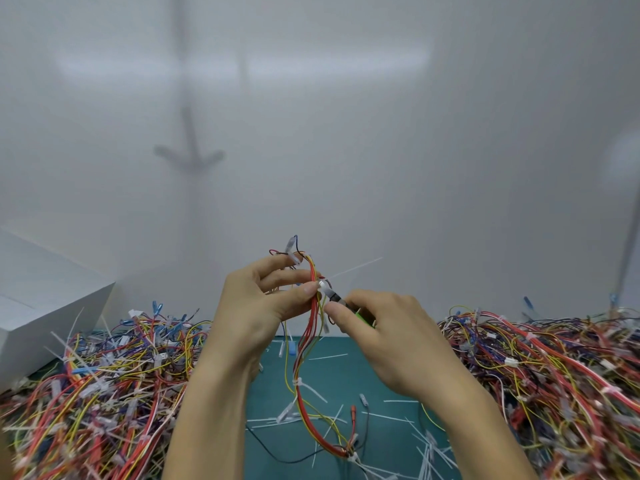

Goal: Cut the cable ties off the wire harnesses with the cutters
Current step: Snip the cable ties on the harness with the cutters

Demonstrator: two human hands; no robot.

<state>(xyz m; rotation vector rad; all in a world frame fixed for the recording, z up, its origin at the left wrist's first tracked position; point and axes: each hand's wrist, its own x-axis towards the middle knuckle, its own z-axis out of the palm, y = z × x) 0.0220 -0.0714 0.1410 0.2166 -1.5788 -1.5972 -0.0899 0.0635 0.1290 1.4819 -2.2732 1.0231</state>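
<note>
My left hand [256,306] pinches a wire harness [304,358] of red, yellow and black wires and holds it up above the table. A white cable tie [323,284] wraps the bundle at my fingertips, its thin tail sticking out to the upper right. My right hand [384,337] grips the green-handled cutters [349,306], whose dark jaws meet the tie's head. A second white tie [298,382] sits lower on the hanging harness, and a third is near its bottom loop.
Large heaps of tied harnesses lie at the left [97,393] and the right [554,382]. Between them the green mat [346,379] is strewn with several cut tie pieces. A white box [45,299] stands at the far left against the pale wall.
</note>
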